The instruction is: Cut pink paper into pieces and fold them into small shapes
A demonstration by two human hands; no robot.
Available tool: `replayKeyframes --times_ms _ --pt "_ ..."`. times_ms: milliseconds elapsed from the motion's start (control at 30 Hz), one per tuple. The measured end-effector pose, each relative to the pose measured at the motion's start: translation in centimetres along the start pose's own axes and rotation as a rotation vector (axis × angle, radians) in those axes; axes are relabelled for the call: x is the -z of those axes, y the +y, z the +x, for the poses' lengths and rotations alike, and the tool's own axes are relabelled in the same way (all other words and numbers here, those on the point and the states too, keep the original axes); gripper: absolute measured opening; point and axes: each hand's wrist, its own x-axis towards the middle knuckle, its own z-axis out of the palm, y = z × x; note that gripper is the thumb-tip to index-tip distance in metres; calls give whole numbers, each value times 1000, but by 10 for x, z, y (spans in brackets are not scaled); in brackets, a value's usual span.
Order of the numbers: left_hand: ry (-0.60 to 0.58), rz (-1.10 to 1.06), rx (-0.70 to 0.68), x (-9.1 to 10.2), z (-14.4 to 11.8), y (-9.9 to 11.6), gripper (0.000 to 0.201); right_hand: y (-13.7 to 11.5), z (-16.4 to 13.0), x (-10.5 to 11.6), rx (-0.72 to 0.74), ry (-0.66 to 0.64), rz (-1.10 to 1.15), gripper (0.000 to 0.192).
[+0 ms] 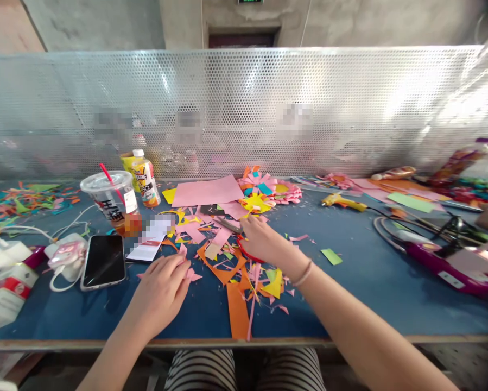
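My left hand (pixel 164 285) is low over the table with its fingers curled down onto a pink paper piece (pixel 193 275). Pointed ends of that paper stick out past the fingers; the rest is hidden under the hand. Farther forward, my right hand (pixel 264 239) is closed around red-handled scissors (pixel 229 225), whose blades point left over the scraps. Orange paper with cut-out curves (pixel 219 271) lies between my hands, among pink, yellow and green offcuts. Just beyond my right hand sit a yellow paper flower (pixel 257 203) and pink paper flowers (pixel 289 192).
At left stand a plastic cup with a red straw (pixel 111 203) and a drink bottle (pixel 146 182), near a phone (pixel 103 262) and chargers. A yellow glue gun (pixel 343 202) and purple power strip (pixel 451 271) with cables lie right. A perforated metal screen (pixel 244 114) closes the back.
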Motion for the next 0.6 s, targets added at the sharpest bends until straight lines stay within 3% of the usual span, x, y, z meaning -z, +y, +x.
replayKeyframes --times_ms 67,133,300,433,600 --pt "5 9 -10 -5 -2 1 31 19 3 1 -91 -173 -31 22" --pt "6 13 -19 -9 -3 1 29 26 5 -1 -127 -248 -40 26" --pt "23 40 -16 -8 -1 0 30 24 15 -12 -192 -244 -29 38" --pt "51 61 -9 -6 -2 1 31 39 23 -3 -314 -97 40 40" --pt "38 57 19 -6 -4 1 31 81 2 36 -456 82 148 42"
